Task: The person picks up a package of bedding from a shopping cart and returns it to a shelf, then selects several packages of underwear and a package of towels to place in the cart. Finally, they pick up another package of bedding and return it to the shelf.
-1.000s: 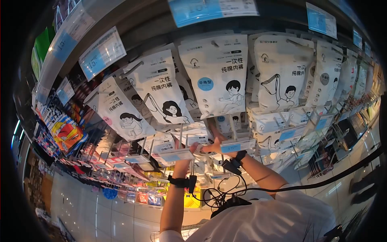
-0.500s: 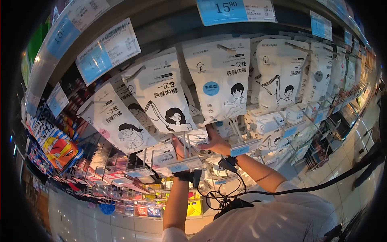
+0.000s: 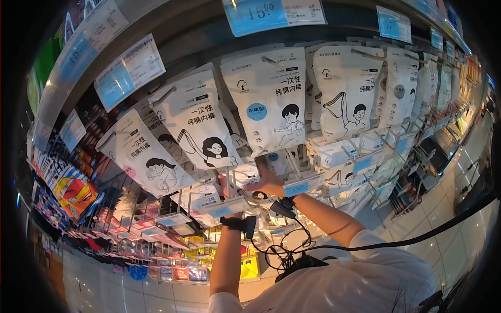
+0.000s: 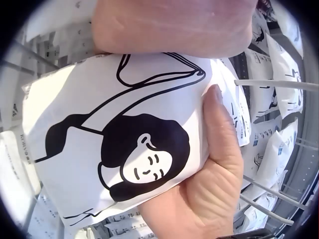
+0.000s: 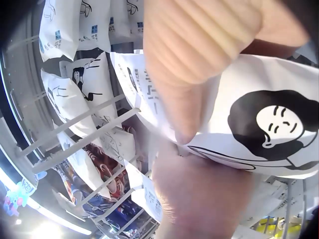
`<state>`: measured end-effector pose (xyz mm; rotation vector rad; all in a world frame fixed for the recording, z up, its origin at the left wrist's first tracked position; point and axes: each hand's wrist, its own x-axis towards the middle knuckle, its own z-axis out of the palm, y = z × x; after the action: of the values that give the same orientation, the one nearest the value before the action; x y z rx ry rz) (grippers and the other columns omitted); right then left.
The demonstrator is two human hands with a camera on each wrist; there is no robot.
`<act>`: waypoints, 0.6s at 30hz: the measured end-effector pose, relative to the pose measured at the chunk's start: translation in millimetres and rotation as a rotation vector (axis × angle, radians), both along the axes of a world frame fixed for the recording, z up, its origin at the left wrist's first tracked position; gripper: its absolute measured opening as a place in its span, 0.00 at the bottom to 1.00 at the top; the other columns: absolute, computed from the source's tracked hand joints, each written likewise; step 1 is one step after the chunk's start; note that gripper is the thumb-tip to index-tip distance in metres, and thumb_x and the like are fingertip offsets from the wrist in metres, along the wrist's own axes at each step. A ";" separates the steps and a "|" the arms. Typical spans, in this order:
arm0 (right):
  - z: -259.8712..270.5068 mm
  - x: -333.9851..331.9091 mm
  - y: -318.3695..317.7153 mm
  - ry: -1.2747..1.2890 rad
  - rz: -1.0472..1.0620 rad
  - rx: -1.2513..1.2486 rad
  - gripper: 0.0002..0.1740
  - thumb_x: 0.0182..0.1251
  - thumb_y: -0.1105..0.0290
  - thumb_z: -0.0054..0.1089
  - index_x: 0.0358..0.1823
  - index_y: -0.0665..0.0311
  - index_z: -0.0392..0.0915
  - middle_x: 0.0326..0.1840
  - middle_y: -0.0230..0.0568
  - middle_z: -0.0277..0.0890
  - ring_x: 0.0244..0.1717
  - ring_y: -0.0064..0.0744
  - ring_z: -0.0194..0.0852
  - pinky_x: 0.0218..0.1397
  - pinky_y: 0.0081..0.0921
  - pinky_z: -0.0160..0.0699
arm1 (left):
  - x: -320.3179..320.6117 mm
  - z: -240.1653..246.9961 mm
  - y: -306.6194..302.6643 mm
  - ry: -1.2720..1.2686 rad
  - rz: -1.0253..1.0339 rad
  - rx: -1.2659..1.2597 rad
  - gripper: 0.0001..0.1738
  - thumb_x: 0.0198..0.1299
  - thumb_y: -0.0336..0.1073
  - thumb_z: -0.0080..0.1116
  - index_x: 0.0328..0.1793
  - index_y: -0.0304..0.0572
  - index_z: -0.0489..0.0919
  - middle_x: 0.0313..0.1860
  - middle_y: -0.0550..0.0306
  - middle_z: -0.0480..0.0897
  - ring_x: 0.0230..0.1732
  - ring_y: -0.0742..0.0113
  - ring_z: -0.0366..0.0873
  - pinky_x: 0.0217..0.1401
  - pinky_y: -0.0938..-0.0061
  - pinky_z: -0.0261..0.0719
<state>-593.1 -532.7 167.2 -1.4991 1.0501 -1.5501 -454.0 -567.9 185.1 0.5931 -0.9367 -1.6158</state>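
Note:
Between my two hands is a white pack of disposable underwear [image 4: 144,149], printed with a line drawing of a black-haired woman. My right hand [image 3: 270,182] grips one end, its thumb [image 4: 219,129] lying over the printed front in the left wrist view. My left hand [image 3: 224,187] holds the other end, and its fingers are partly hidden by the pack and a price-tag strip. In the right wrist view, the left hand [image 5: 199,194] shows below the right hand [image 5: 199,45], with the pack's printed face [image 5: 279,119] beside them.
Larger hanging packs [image 3: 271,99] line the rack just above my hands. Metal hooks [image 5: 84,134] jut out around both wrists. Price tags [image 3: 297,186] stick out in front. A black cable [image 3: 407,240] runs from my chest to the right.
Earlier my fingers met close together lower down; now my hands stand farther apart with the pack showing between them. The head view has shifted slightly. Over the last half second the hands barely differ.

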 end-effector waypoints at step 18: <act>22.9 25.3 49.0 -0.014 0.028 0.052 0.52 0.49 0.74 0.69 0.73 0.63 0.46 0.64 0.40 0.65 0.62 0.29 0.63 0.63 0.26 0.66 | 22.7 -2.8 36.2 0.008 0.012 0.016 0.27 0.68 0.52 0.45 0.66 0.44 0.62 0.57 0.53 0.72 0.57 0.64 0.71 0.59 0.68 0.70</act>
<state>-567.8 -483.6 190.1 -1.4594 1.0495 -1.5004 -431.3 -531.6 182.3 0.6012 -0.9133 -1.6148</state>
